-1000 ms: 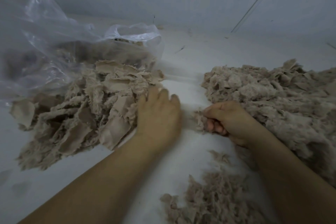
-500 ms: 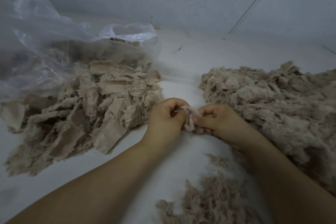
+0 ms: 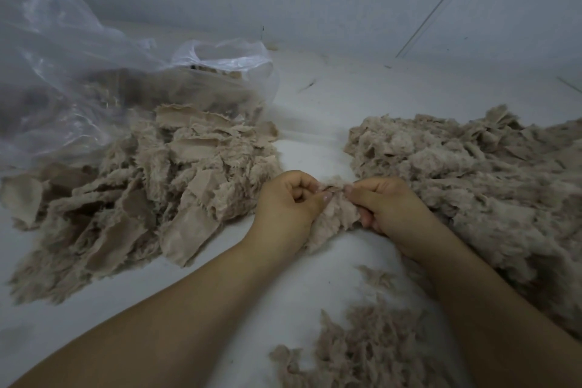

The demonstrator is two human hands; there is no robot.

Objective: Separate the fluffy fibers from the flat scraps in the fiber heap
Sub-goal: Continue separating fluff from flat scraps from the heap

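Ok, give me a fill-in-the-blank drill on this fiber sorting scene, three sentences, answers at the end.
1. The left hand and right hand both pinch one ____ piece between them.
2. The heap with the flat scraps lies on the person's ____ side.
3. Behind that heap lies a clear ____ bag.

Missing words: fluffy; left; plastic

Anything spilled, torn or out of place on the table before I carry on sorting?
Nothing stands out. The left hand and right hand pinch one fiber piece between the scrap pile and the fluffy heap. The plastic bag lies behind the scraps; loose tufts sit nearest the camera.
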